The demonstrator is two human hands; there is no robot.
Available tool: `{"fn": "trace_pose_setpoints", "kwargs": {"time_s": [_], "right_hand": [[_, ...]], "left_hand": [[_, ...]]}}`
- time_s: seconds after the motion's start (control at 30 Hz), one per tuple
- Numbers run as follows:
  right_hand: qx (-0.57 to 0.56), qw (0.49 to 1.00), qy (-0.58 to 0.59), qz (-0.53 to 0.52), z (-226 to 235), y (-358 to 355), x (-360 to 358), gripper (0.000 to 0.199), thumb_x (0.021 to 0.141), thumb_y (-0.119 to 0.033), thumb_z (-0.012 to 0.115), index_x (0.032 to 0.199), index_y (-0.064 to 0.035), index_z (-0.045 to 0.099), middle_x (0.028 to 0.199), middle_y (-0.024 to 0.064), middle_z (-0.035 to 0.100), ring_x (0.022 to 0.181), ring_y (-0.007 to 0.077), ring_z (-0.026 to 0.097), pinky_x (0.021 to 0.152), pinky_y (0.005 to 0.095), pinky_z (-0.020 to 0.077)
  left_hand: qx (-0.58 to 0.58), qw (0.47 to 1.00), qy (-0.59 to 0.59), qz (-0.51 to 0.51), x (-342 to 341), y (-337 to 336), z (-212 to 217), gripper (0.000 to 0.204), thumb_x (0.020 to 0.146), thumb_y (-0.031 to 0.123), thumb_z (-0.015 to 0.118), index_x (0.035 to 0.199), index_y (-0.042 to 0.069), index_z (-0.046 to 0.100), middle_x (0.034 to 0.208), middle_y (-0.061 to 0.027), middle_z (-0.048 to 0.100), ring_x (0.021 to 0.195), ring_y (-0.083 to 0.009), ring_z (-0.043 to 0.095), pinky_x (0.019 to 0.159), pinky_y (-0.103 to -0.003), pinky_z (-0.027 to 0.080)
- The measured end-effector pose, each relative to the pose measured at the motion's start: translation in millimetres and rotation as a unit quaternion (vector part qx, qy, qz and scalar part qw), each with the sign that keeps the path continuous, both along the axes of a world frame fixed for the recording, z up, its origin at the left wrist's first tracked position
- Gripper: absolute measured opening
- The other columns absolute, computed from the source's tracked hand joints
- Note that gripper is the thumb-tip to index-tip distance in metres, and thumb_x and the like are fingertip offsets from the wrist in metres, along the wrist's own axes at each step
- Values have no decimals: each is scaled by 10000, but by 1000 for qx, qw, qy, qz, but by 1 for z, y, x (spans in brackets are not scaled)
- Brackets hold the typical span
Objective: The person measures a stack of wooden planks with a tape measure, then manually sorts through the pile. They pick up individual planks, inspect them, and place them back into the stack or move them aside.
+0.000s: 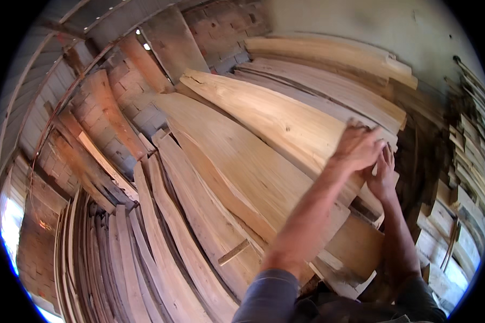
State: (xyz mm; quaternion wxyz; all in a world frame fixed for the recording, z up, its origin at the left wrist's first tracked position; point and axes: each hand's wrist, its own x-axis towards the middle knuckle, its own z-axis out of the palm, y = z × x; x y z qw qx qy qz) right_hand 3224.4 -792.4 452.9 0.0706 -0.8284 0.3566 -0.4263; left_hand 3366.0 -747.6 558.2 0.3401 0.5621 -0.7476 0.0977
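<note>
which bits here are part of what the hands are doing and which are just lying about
In hand:
left hand
right hand
pale plank that both hands grip at its edge

Lying about:
leaning boards
thin slats
brick wall
offcut stack

Both bare forearms are reaching up from the lower edge, grey sleeves pushed back above the elbows; the left arm is stretching long and nearly straight, slanting up toward the right. The left hand [358, 146] is bending at the wrist, fingers curling over and gripping; the right hand [382, 175] is rising just beneath it, fingers pointing upward, the two hands touching.
</note>
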Motion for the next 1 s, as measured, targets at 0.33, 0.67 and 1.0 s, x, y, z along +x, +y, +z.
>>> {"fn": "trace_pose_setpoints", "kwargs": {"time_s": [0.33,0.67,1.0], "right_hand": [[47,988,140,53,4,-4,-27,466,866,-208,568,1270,21,534,1379,180,492,1344,359,378,1135,450,258],[53,987,134,69,2,-6,-26,522,853,-229,575,1290,50,515,1387,213,476,1348,354,375,1133,442,263],[-7,980,83,183,26,83,-23,438,748,-116,669,1142,54,585,1230,240,562,1254,416,455,1061,471,363]], "left_hand": [[121,991,4,63,74,162,-77,486,884,364,610,1220,16,564,1381,-176,470,1325,-363,377,1115,-472,274],[34,983,52,175,48,209,-67,408,850,269,658,1156,4,607,1236,-169,590,1227,-333,499,1055,-456,364],[-17,962,154,223,56,210,-79,320,836,184,647,1080,-24,641,1083,-180,646,1061,-334,592,938,-414,462]]}}
